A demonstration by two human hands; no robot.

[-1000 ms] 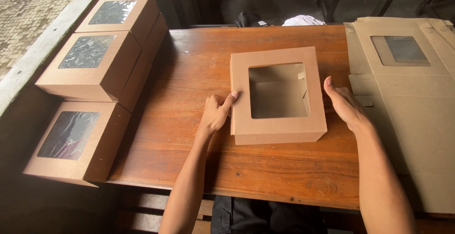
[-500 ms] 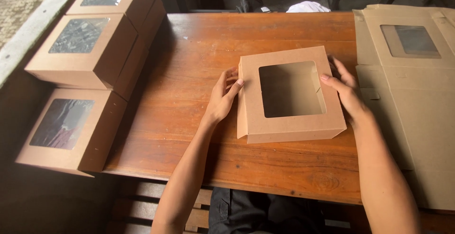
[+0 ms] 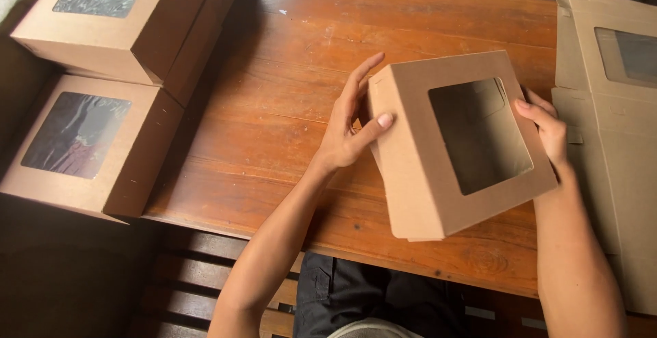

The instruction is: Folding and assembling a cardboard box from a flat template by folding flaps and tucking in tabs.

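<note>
Hands tilt a brown window box above the desk

Fingers of the left hand (image 3: 351, 129) spread along the left wall of the cardboard box (image 3: 417, 174), thumb pressed flat on its top face near the corner, forearm rising from the bottom edge of the view. The right hand (image 3: 547, 129) holds the opposite wall, fingers curled over the upper right edge, wrist and forearm running down the right side. Both hands are clamped on the box, one on each side. It sits between them over the middle of the desk, turned at an angle and tipped, its square window facing up and its near corner low over the front edge.

The desk (image 3: 274, 105) is reddish-brown wood with visible grain. Finished window boxes (image 3: 102, 23) are stacked at its left end, another (image 3: 82, 146) lower beside them. Flat, unfolded box blanks (image 3: 616, 139) lie at the right end. Wooden slats (image 3: 185, 269) show below the desk, along with dark trousers (image 3: 369, 297).
</note>
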